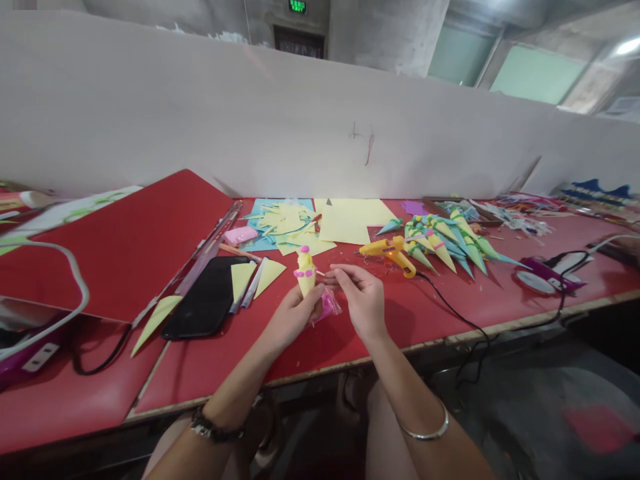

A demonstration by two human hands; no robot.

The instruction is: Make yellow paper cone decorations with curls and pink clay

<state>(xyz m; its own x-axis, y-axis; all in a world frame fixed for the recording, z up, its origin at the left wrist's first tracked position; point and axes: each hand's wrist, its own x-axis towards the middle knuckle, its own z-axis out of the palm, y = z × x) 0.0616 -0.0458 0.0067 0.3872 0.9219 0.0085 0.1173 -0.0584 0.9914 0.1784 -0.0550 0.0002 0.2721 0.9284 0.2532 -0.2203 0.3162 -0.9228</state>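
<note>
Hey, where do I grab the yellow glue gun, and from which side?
Take the glue gun by its handle, probably with your right hand from the near side. It lies with the handle angled toward you and the nozzle pointing left, which should keep fingers clear.

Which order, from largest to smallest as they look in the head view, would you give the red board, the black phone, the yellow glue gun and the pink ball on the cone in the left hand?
1. Red board
2. Black phone
3. Yellow glue gun
4. Pink ball
</note>
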